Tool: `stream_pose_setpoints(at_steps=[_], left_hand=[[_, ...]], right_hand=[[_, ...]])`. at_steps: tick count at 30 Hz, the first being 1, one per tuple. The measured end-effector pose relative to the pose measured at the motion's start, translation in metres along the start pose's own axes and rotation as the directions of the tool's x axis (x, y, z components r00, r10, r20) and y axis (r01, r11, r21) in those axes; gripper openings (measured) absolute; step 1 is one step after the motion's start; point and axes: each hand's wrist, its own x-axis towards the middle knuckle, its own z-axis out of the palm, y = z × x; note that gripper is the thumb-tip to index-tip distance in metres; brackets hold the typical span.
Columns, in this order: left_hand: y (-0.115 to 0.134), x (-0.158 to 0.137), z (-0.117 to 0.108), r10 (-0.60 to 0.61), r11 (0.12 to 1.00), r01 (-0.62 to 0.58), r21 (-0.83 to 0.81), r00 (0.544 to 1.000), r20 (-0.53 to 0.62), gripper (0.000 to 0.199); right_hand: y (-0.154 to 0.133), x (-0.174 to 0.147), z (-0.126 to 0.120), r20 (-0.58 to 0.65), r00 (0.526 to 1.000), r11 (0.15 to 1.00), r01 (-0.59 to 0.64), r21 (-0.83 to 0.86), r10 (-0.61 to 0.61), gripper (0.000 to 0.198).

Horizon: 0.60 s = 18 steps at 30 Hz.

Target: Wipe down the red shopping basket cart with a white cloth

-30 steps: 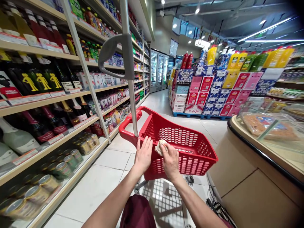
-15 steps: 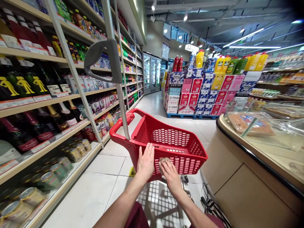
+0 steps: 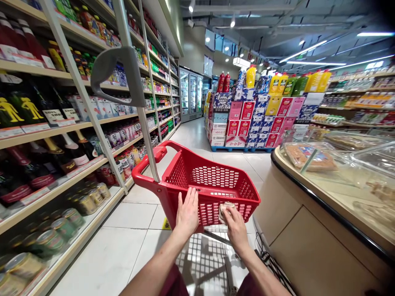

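Note:
In front of me stands a red shopping cart (image 3: 179, 197) with a perforated plastic basket and a grey pole at its handle end. My left hand (image 3: 187, 211) lies with fingers stretched out against the near side of the basket, close to the rim, holding nothing. Pressed to the perforated side farther right is a crumpled pale cloth (image 3: 222, 210). My right hand (image 3: 236, 226) is closed on that cloth. A grey hooked grip (image 3: 135, 78) is fixed on the pole. No goods show inside the basket.
Shelves of bottles and cans (image 3: 74, 123) line the left side. A beige counter (image 3: 286, 222) with packaged food borders the right, and black cables (image 3: 267, 259) lie at its foot. Stacked drink boxes (image 3: 240, 127) stand ahead on a blue pallet.
My right hand has slid the cloth rightward along the basket side. My left hand stays at the same place on the cart. The whole view has shifted slightly.

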Motion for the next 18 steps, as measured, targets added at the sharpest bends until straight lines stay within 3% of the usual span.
stream_pose_setpoints(at_steps=[3,6,9,13,15,18], left_hand=[[0.004,0.003,0.0,-0.008,1.0,0.008,-0.009,1.0,-0.002,0.061],[0.005,0.004,0.0,-0.008,1.0,0.008,0.0,1.0,0.013,0.061],[0.002,0.003,-0.001,0.017,1.0,-0.017,0.004,0.999,0.034,0.063],[0.007,0.003,-0.001,-0.014,1.0,0.014,-0.009,0.998,0.065,0.062],[0.013,0.004,0.0,-0.039,0.999,0.04,-0.004,0.997,0.072,0.06],[0.017,0.004,0.001,-0.049,0.999,0.049,0.006,0.997,0.059,0.06]], right_hand=[[-0.006,0.026,-0.002,-0.094,0.995,0.999,-0.034,0.024,0.036,0.048],[0.001,0.043,0.004,-0.067,0.998,1.0,-0.004,0.005,0.004,0.047],[0.039,0.027,0.002,-0.009,0.999,0.998,-0.046,-0.051,0.045,0.047],[0.093,0.002,-0.011,-0.082,0.949,0.937,-0.313,-0.158,0.303,0.045],[0.086,0.006,-0.008,-0.097,0.923,0.909,-0.383,-0.163,0.372,0.044],[0.035,0.027,0.01,-0.025,0.962,0.961,-0.273,-0.047,0.272,0.046]])
